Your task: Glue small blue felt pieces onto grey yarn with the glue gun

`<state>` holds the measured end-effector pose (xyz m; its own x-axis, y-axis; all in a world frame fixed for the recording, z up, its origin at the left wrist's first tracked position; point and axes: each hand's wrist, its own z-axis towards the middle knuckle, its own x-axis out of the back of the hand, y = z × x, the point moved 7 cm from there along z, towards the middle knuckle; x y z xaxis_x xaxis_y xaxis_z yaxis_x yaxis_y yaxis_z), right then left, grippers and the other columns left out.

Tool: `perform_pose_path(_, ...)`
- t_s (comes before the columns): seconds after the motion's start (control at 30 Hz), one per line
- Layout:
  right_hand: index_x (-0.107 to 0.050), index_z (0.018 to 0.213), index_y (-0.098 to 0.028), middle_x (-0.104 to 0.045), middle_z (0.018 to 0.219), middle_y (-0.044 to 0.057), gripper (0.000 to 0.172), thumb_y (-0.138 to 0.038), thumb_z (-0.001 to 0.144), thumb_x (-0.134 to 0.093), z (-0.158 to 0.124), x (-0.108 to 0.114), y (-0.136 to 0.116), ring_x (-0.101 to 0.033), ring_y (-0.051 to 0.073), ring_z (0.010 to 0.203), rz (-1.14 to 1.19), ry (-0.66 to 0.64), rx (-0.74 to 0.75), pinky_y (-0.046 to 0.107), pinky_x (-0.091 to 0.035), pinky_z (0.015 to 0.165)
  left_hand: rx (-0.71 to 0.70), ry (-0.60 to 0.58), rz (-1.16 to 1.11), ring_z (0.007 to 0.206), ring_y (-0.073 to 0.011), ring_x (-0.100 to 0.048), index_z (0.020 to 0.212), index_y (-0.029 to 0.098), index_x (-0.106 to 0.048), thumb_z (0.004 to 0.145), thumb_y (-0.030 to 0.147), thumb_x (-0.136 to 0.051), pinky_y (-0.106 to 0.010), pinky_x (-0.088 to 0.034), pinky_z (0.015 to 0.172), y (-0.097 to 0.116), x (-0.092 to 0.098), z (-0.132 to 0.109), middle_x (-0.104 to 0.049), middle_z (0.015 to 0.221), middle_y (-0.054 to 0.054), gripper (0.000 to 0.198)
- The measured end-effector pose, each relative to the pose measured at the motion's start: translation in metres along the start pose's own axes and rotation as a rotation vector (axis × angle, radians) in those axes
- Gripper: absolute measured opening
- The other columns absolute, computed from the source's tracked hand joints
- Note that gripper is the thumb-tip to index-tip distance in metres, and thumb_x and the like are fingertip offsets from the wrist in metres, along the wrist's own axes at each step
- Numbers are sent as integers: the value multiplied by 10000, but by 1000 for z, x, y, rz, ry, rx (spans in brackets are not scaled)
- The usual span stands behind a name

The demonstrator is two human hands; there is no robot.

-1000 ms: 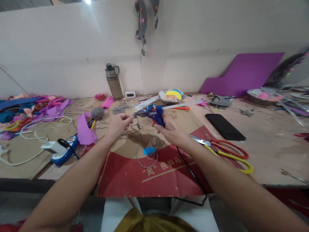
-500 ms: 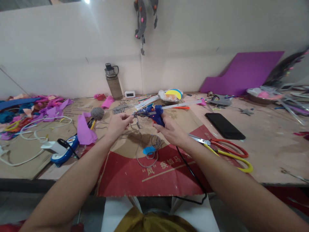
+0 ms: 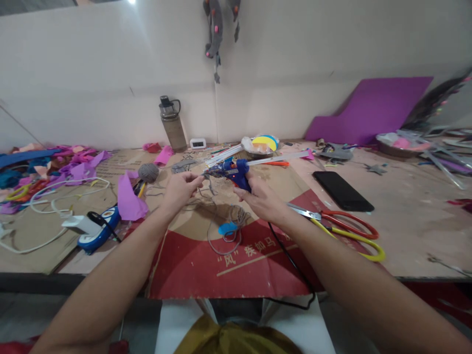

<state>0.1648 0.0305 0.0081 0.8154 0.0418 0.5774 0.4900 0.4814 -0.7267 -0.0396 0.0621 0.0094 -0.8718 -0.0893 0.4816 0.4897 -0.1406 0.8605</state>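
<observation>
My right hand [image 3: 260, 195] is wrapped round the handle of a blue glue gun [image 3: 238, 173], whose nozzle points left. A clear glue stick [image 3: 285, 158] sticks out of its back end. My left hand [image 3: 183, 189] pinches a small grey piece at the nozzle tip; it looks like the end of grey yarn, though the fingers hide most of it. Grey yarn [image 3: 210, 241] hangs below and lies in loose loops on the cardboard [image 3: 191, 275], beside a blue oval piece [image 3: 227, 228].
Scissors with red and yellow handles [image 3: 348, 226] and a black phone [image 3: 342, 191] lie at right. A yarn ball [image 3: 148, 172], purple felt [image 3: 132, 199] and a blue power strip [image 3: 99, 231] are at left. A bottle [image 3: 173, 125] stands behind. The black cord [image 3: 295, 265] drops over the front edge.
Both hands keep their places, with the glue gun's nozzle still at the left fingertips. The view has shifted very slightly; nothing else visibly differs.
</observation>
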Motion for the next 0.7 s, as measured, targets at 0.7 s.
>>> perform_pose_path(0.7, -448, 1247, -168, -604, 915, 70, 405, -263, 854, -476, 0, 1, 0, -576, 204, 797, -11, 1, 5, 360, -497, 713, 23, 11, -22, 401, -49, -382, 770, 139, -653, 793, 372, -630, -190, -264, 403, 1, 3, 0, -524, 500, 26, 236)
